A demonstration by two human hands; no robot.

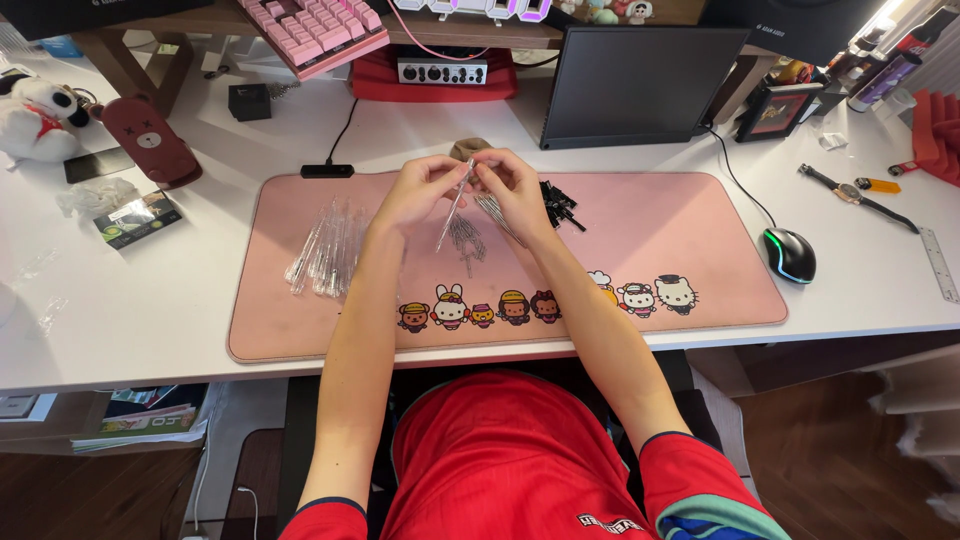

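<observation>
1. Both hands are up over the middle of the pink desk mat (680, 250), close together, fingertips nearly meeting.
2. The left hand (420, 190) pinches a thin clear tube (452, 212) that slants down toward the mat.
3. The right hand (515, 192) grips a bundle of thin metal pieces (492, 210), fanned out below the fingers.
4. Under the hands, a small heap of metal pieces (466, 238) lies on the mat.
5. Left of the arms, a pile of clear tubes (325, 250) rests on the mat.
6. Just right of the hands sits a cluster of small black parts (560, 203).
7. Off the mat, a black mouse (790, 254) glows green at its rim.
</observation>
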